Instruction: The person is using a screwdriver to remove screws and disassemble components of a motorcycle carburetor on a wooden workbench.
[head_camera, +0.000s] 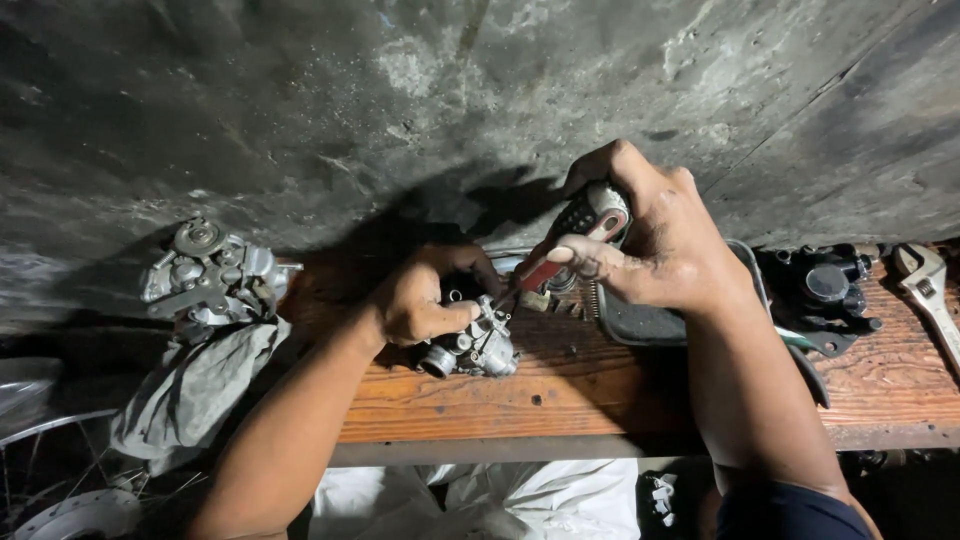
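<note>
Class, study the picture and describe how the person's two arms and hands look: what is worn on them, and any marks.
Both forearms are bare. The left hand and right hand wear no gloves, rings or watch, and dark greasy smudges mark the right hand's fingers and back. A dark blue sleeve edge shows at the right arm's lower end.

Both forearms are bare to the elbow. The left hand (420, 300) and right hand (650, 245) wear no gloves, and dark grease smudges the fingers (590, 262). A dark blue sleeve (790, 512) covers the right upper arm.
</note>
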